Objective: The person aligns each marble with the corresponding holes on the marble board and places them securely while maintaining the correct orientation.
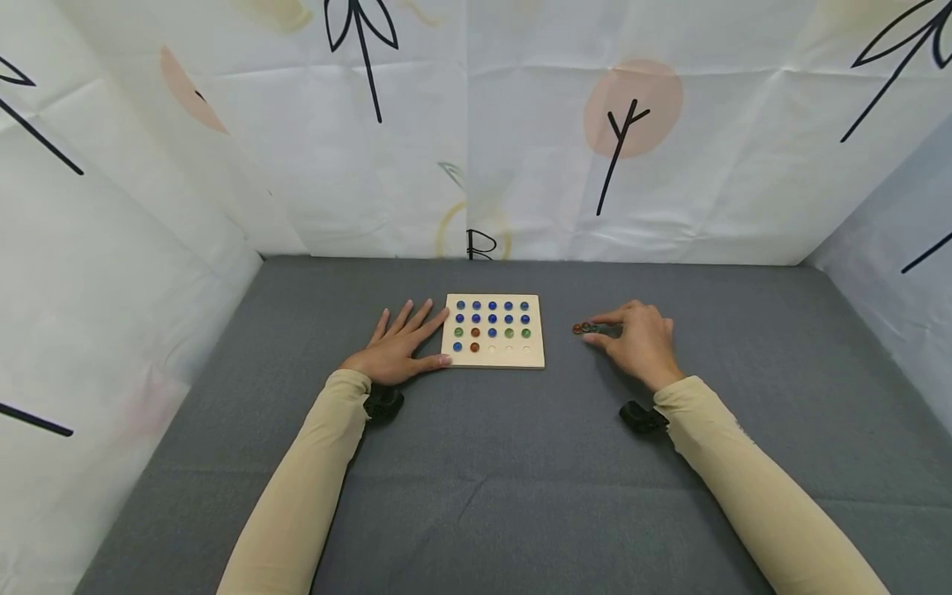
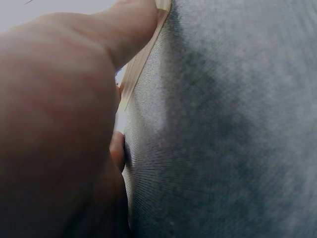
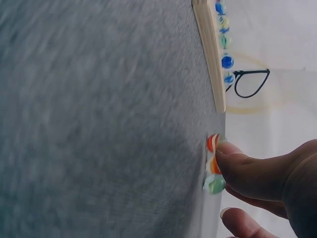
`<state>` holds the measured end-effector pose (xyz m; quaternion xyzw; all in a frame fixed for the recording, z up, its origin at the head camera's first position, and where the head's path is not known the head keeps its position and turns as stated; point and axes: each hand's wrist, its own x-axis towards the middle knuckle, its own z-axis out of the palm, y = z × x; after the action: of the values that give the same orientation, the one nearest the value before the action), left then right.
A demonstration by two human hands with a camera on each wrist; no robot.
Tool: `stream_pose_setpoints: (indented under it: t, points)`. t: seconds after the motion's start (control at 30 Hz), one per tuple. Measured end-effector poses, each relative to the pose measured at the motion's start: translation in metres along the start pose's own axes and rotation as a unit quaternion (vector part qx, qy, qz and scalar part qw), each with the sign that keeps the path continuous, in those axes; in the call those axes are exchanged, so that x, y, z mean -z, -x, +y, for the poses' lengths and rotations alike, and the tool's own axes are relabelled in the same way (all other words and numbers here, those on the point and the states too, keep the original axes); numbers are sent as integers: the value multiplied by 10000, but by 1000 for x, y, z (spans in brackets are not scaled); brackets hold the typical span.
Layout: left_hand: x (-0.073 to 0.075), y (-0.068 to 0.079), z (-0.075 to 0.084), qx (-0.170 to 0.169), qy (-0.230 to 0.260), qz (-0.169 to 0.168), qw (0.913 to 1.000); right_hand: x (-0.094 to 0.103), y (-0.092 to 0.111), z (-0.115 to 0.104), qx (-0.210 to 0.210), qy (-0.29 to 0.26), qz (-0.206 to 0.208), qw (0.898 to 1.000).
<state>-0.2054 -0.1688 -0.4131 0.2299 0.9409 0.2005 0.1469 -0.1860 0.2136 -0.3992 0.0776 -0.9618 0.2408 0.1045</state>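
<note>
A light wooden board (image 1: 496, 361) lies on the grey cloth, with rows of blue, green and reddish-brown marbles in its round hollows. Three hollows at the front right hold no marble. My left hand (image 1: 397, 351) is spread flat at the board's left side, its index finger and thumb touching that edge. To the board's right, my right hand (image 1: 641, 343) has thumb and index finger around a small row of marbles (image 1: 578, 329), seeming to pinch one. The right wrist view shows red-and-white, orange and green marbles (image 3: 216, 185) beside the thumb; the fingertip contact is partly hidden.
Grey cloth (image 1: 476, 479) covers the table. A white patterned sheet (image 1: 521, 165) stands behind it, with more sheeting on both sides. Black wrist straps (image 1: 384, 402) sit below both hands.
</note>
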Motion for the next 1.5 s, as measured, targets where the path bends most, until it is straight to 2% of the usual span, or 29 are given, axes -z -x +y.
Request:
stream_pose_setpoints:
  t: [0.33, 0.67, 1.07, 1.27, 1.5]
  points:
    - [1, 1, 1, -23, -3, -10, 10000, 0, -2, 8, -36, -78, -87, 9999]
    - [0, 0, 0, -24, 17, 8, 10000, 2, -3, 16, -28, -282, -474, 9985]
    - [0, -1, -1, -32, 51, 7, 10000, 6, -7, 23, 186, -314, -725, 9967]
    - [0, -1, 0, -27, 62, 5, 10000, 7, -7, 23, 239, -302, -757, 9964]
    - [0, -1, -1, -18, 56, 11, 10000, 4, -6, 21, 205, -354, -534, 9977]
